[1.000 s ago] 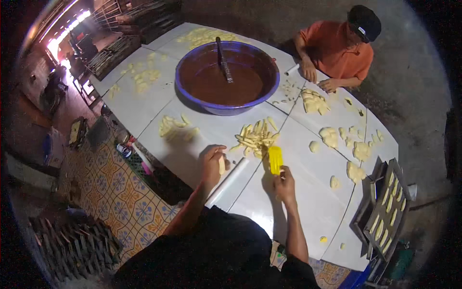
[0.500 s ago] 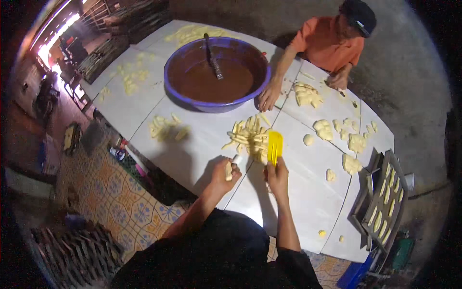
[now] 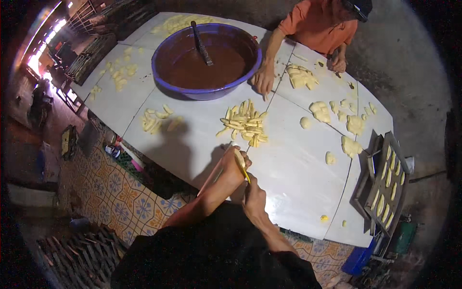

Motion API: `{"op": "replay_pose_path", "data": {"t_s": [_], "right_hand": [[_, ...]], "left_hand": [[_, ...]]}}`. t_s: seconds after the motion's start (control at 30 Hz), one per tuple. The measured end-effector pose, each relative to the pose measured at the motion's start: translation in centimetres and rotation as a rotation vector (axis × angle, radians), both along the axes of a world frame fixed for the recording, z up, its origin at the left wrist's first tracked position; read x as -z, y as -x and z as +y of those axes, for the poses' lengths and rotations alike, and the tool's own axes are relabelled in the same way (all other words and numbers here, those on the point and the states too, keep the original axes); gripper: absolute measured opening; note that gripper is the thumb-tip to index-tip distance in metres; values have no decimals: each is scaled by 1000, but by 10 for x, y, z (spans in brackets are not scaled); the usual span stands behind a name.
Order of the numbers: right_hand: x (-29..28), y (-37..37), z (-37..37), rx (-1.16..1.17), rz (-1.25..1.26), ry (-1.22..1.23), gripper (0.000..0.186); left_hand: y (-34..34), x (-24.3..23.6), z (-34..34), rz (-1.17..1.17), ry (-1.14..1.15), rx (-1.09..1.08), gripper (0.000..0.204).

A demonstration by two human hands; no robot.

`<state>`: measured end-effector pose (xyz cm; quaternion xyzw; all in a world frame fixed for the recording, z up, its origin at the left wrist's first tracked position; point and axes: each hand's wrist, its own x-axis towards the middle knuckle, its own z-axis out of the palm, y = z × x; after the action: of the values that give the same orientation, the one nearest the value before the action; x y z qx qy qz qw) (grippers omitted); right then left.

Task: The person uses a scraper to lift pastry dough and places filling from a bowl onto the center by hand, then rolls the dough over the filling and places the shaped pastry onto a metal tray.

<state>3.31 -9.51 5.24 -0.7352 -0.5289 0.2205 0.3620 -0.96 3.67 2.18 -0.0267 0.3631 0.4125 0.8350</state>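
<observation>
Low over the near edge of the white table, my left hand [image 3: 232, 166] is closed round a pale piece of dough [image 3: 239, 159]. A small white end sticks out beyond its fingers; what it belongs to is hidden. My right hand [image 3: 255, 195] grips a flat yellow scraper [image 3: 247, 176], turned edge-on, its tip against or very close to the dough in my left hand. Just beyond both hands lies a heap of pale finger-shaped dough strips [image 3: 244, 123]. More strips [image 3: 156, 119] are grouped to its left, partly in shadow.
A purple basin [image 3: 207, 94] of brown liquid stands at the far side with a dark-handled tool inside. Across the table a co-worker in an orange shirt [image 3: 317, 29] rests a hand near it. Dough lumps [image 3: 320, 111] lie right, beside a tray [image 3: 399, 202] of shaped pieces.
My right hand has drawn back and leftward, bringing the yellow scraper from the heap to the dough in my left hand. The scraper has turned from flat to edge-on.
</observation>
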Motion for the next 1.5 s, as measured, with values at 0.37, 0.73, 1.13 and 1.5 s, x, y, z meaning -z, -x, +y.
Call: {"op": "replay_pose_path", "data": {"t_s": [0.37, 0.73, 1.13, 1.5], "right_hand": [[14, 2, 3, -63, 2, -20, 41], [31, -3, 8, -65, 15, 37, 60], [26, -12, 16, 25, 13, 45, 40], [42, -36, -1, 356, 629, -206, 19]], "left_hand": [[8, 5, -9, -1, 11, 0, 13], [-1, -11, -22, 92, 11, 85, 19], [1, -8, -27, -131, -192, 375, 21], [-11, 35, -22, -254, 68, 382, 22]]}}
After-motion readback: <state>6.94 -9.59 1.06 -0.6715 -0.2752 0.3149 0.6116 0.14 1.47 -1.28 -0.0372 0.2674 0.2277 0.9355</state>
